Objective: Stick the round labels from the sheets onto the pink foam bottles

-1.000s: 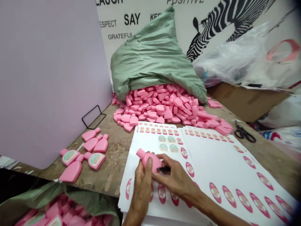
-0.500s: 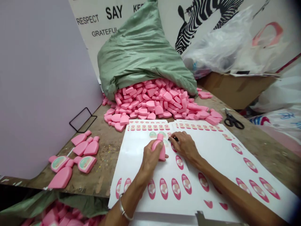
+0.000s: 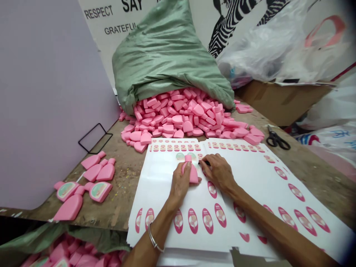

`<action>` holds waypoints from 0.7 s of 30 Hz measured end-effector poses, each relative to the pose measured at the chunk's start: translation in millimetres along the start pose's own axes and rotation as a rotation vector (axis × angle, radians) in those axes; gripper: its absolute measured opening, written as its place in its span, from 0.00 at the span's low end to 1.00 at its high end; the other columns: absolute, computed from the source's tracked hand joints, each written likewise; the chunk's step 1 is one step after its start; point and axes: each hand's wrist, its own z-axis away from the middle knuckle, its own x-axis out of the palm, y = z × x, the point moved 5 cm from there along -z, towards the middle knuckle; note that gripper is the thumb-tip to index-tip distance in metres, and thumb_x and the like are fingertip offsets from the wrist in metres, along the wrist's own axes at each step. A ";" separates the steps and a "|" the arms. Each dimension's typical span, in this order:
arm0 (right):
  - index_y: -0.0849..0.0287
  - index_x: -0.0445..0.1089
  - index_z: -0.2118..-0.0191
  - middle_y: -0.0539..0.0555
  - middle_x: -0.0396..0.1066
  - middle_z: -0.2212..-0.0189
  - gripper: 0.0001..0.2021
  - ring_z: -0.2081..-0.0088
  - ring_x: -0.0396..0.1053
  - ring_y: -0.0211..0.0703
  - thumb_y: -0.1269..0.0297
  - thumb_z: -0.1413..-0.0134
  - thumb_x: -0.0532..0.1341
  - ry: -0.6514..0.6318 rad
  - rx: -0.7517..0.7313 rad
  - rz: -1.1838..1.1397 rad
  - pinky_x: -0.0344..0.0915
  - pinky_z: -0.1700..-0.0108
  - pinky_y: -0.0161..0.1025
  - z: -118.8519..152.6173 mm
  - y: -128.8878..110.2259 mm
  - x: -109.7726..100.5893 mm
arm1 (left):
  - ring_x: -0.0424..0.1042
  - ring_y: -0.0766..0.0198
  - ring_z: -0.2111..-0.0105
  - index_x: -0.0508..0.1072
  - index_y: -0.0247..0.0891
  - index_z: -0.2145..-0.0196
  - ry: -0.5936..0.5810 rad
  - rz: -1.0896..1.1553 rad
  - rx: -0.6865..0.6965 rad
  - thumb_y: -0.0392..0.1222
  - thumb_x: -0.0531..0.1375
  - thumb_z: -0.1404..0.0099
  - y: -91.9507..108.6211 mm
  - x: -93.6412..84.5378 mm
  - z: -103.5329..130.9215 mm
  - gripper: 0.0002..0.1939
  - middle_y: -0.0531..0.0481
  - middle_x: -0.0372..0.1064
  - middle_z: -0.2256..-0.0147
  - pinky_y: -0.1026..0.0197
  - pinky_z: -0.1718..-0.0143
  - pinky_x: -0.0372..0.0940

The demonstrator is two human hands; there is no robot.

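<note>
A small pink toy bottle with a flat body is gripped in my left hand, its cap pointing away from me. Beneath it lies a white sticker sheet printed with oval pink labels and a few green ones. My right hand rests on the sheet just right of the bottle, fingers pinched round a small black tool that is mostly hidden. Its tip is close to a small label. A second label sheet lies under my right forearm.
Behind the sheets, a heap of pink bottles spills from a green sack. Black scissors lie at the right. On the left are several bottles, two with green labels, and a black wire stand. Another green sack of bottles sits below the table edge.
The bottle in my left hand has turned a little and now shows its broad face more. My right hand stays in nearly the same spot on the sheet. The view has shifted slightly.
</note>
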 end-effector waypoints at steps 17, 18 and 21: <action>0.58 0.68 0.69 0.55 0.71 0.71 0.09 0.66 0.63 0.44 0.62 0.41 0.53 0.013 0.009 -0.005 0.55 0.62 0.41 -1.7 4.4 1.2 | 0.74 0.63 0.75 0.65 0.36 0.60 -0.003 -0.013 -0.008 0.59 0.53 0.37 -0.8 0.4 0.2 0.22 0.50 0.64 0.68 0.59 0.69 0.72; 0.58 0.68 0.69 0.54 0.71 0.71 0.09 0.66 0.63 0.44 0.62 0.41 0.54 0.005 -0.012 0.001 0.55 0.62 0.41 -1.6 6.0 2.2 | 0.74 0.63 0.74 0.65 0.36 0.59 -0.001 -0.010 -0.011 0.59 0.53 0.37 -1.7 0.3 -0.3 0.22 0.50 0.64 0.68 0.58 0.68 0.72; 0.57 0.67 0.70 0.53 0.71 0.72 0.08 0.67 0.63 0.43 0.63 0.42 0.55 -0.006 -0.028 -0.052 0.55 0.63 0.40 -1.2 9.8 4.7 | 0.74 0.63 0.75 0.65 0.36 0.59 0.013 -0.004 -0.022 0.59 0.54 0.38 -4.2 -0.1 -1.9 0.22 0.51 0.64 0.69 0.58 0.69 0.72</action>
